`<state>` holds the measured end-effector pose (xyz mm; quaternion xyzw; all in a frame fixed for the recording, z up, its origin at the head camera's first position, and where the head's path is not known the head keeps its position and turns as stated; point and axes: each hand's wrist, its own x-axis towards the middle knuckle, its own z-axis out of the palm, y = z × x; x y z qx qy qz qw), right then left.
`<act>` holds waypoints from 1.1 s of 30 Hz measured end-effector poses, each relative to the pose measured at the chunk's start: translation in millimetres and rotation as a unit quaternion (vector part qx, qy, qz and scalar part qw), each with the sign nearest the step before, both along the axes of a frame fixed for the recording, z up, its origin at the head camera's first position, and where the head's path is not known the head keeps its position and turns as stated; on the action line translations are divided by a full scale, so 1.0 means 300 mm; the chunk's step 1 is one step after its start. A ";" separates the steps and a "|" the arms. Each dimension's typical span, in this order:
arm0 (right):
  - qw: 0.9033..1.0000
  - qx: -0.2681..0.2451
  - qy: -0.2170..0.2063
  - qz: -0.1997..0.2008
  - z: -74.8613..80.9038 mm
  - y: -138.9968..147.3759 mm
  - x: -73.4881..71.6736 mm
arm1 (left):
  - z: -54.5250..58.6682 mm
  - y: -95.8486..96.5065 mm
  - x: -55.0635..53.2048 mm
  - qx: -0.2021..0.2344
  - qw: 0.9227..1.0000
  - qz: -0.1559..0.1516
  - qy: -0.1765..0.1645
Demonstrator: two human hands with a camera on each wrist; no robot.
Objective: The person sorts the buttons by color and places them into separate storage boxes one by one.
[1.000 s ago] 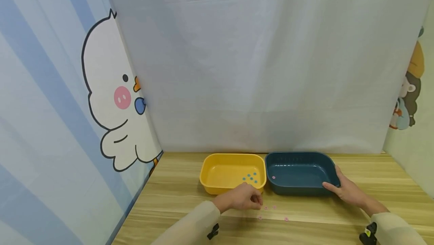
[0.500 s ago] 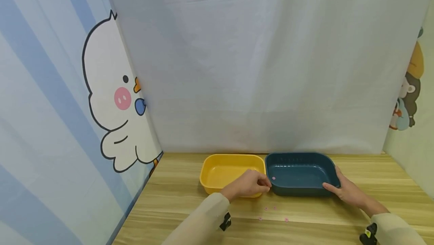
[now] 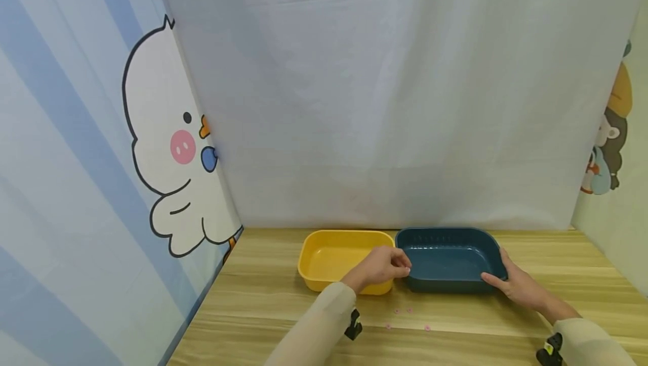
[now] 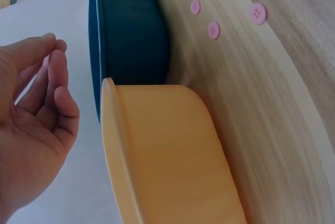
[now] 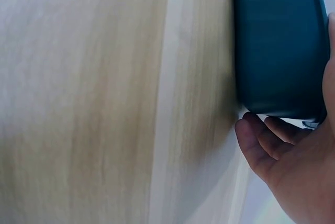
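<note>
Crosswise, the blue bin stretches its long axis between the two hands' fingers, mouth upward. The left hand has thumb and index tips together near its left rim; whether they pinch a button I cannot tell. The right hand grips the opposite end, thumb over the rim, other fingers along the outer wall. Nearer the person than the left fingers, four pink buttons, round discs, lie flat on the wood-grained desk. Behind those fingers, the yellow bin, likewise smooth and round-cornered, sits end-to-end just beside the blue one. Desk extends rightward past the right fingers.
</note>
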<state>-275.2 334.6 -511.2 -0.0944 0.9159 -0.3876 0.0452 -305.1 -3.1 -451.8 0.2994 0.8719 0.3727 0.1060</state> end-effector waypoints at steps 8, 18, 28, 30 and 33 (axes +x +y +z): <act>1.000 -0.004 -0.009 0.004 0.000 0.004 -0.001 | -0.025 0.032 -0.016 0.021 0.999 0.033 0.003; 1.000 0.005 -0.018 0.003 -0.002 0.007 -0.008 | -0.041 0.066 -0.026 0.044 0.996 0.074 -0.014; 1.000 0.005 -0.009 0.004 0.000 0.004 -0.004 | -0.052 0.094 -0.033 0.065 0.993 0.095 -0.031; 1.000 0.003 -0.006 0.004 0.000 0.004 -0.003 | -0.056 0.101 -0.039 0.067 0.992 0.101 -0.034; 1.000 0.005 0.001 0.003 -0.001 0.002 -0.003 | -0.061 0.111 -0.049 0.070 0.991 0.111 -0.040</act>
